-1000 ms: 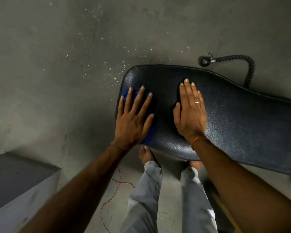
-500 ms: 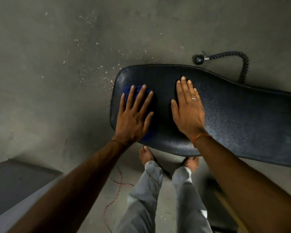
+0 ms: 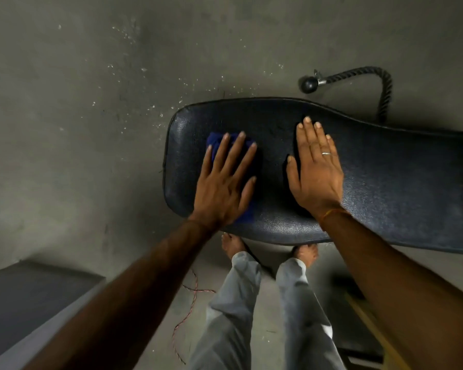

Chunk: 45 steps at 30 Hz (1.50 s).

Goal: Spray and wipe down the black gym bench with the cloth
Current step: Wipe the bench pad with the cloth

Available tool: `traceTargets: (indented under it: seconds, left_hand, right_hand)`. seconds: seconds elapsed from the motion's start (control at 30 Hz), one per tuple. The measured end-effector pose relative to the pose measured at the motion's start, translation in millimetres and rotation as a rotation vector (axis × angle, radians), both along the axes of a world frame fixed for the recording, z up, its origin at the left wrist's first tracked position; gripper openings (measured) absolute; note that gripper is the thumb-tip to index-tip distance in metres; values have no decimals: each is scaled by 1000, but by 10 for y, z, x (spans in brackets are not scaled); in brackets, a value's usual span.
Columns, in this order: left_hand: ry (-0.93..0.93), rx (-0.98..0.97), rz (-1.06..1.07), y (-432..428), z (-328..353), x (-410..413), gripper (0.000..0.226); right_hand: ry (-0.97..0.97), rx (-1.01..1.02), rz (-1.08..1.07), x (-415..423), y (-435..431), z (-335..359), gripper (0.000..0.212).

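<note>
- Head view: blue cloth [image 3: 215,141] is pressed under the released left grip [image 3: 222,188], at the gym bench [image 3: 385,188]'s left end.
- Right grip [image 3: 315,172], released, is rested alongside; the long axis runs rightward.

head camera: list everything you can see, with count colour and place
bench: 1, black, centre to right edge
cloth: 1, blue, on the bench's left end
floor: 1, grey, white specks beyond the bench
rope handle: 1, black with a ball end, on the floor beyond the bench
box: 1, grey, lower left corner
cord: 1, reddish, on the floor right of the box
ring: 1, silver, on the right hand
thread: 1, orange, round the right wrist
trouser legs: 2, grey, bottom centre
feet: 2, bare, at the bench's near edge
left hand: 1, flat on the cloth
right hand: 1, flat on the bench
</note>
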<state>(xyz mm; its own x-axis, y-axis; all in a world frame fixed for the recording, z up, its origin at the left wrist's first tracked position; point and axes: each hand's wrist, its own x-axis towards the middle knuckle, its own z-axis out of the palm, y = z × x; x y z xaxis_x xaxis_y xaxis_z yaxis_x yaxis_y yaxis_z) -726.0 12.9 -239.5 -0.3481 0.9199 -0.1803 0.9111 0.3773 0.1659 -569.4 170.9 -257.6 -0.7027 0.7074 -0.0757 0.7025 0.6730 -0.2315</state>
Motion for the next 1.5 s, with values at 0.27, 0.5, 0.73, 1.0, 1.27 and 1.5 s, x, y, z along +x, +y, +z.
traceTargets:
  seconds: [0.27, 0.5, 0.73, 1.0, 1.27, 1.5]
  left_hand:
    - [48, 30, 313, 917, -91, -216, 66]
    - [-5, -36, -37, -121, -5, 733, 68]
    - [50, 10, 134, 1061, -115, 50, 68]
    - [-16, -36, 5, 258, -22, 1091, 71]
    - [70, 3, 138, 1331, -139, 397, 68]
    - [20, 7, 30, 785, -61, 1049, 70]
  right_hand:
    - [5, 39, -96, 11, -4, -13, 65]
    - [20, -52, 110, 271, 243, 34, 63]
    - [91, 34, -61, 472, 298, -80, 62]
    - [76, 5, -119, 483, 330, -48, 61]
    - [124, 6, -144, 496, 346, -107, 57]
    - [120, -55, -74, 568, 438, -9, 57]
